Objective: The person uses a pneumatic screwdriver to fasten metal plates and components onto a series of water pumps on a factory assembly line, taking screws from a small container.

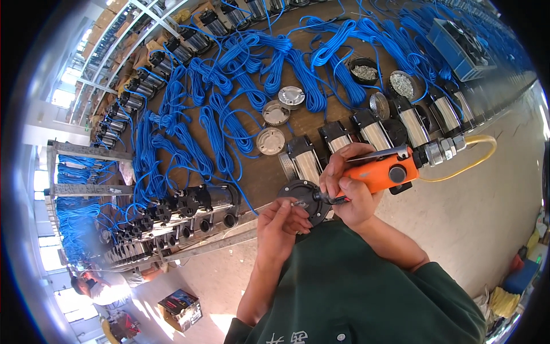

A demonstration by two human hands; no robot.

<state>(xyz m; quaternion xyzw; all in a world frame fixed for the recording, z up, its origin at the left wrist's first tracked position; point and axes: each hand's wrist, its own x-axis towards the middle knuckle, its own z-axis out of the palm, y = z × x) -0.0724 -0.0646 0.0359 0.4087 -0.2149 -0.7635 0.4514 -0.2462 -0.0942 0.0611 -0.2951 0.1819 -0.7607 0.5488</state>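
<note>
My right hand [356,198] grips an orange pneumatic screwdriver [379,172], whose tip points left toward a round black cover [303,189] with screws around its rim. A metal fitting and a yellow air hose [481,158] lead off the tool's right end. Beside the cover, my left hand [279,226] is closed, thumb and fingers pinching a small metal piece that looks like a screw [298,203]. Part of the cover is hidden by both hands. Just beyond it stands a silver-bodied pump motor [303,159] with a black top.
Coiled blue cables [246,51] spread over the bench among silver discs [270,141]. Bowls of small metal parts [402,85] and a blue crate [458,51] sit at far right. More pumps [189,203] line the left edge. A person [103,286] and a box [180,308] are at lower left.
</note>
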